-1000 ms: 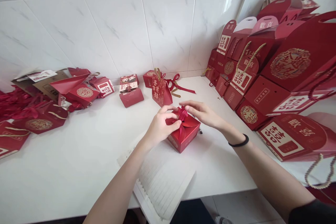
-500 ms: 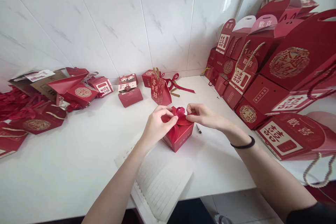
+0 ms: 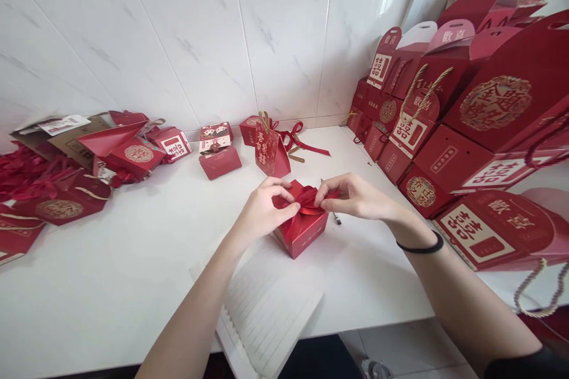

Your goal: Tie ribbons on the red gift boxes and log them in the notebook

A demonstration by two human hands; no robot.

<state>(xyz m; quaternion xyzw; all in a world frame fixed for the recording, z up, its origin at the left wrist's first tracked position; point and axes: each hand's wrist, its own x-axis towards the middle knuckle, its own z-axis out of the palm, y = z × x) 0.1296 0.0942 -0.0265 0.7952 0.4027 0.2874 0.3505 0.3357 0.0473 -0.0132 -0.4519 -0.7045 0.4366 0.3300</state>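
Note:
A small red gift box sits on the white table, with a red ribbon tied in a bow on its top. From the left, my left hand pinches the ribbon between thumb and fingers at the bow's left side. My right hand grips the ribbon on the right side with bent fingers. The fingertips cover parts of the bow. A pen lies behind the box, partly hidden by my right hand. In front of the box rests an open lined notebook.
Red boxes are stacked high at the right against the wall. Several folded boxes and red ribbons pile up at the left. A few small boxes stand at the back, beside a loose ribbon. The table's front edge is near.
My right hand has moved slightly left, closer to the bow's middle. The bow's loops look wider and flatter now. My left hand stays nearly in place.

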